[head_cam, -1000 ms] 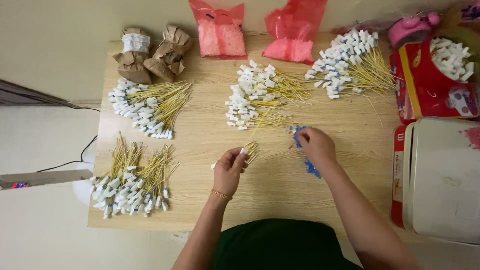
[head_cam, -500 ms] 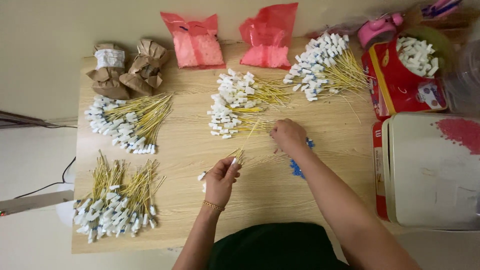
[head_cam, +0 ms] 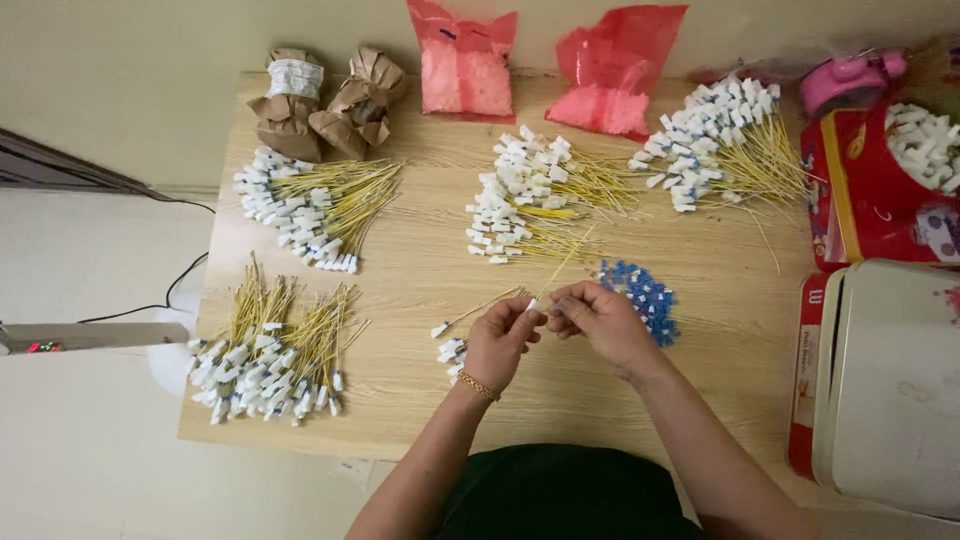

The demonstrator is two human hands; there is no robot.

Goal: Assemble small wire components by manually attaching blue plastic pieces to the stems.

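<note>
Where both hands meet, fingers (head_cam: 530, 312) pinched on a yellow wire (head_cam: 562, 265).

Matt pale wood table (head_cam: 420, 290), glossy red plastic bags (head_cam: 462, 68), crumpled brown paper bundles (head_cam: 330, 100)

On the surface (head_cam: 420, 290), your hands meet at the near middle; wire bundles (head_cam: 268, 350) lie to your left, a heap of small caps (head_cam: 640, 290) just right, two bags (head_cam: 540, 70) behind
</note>
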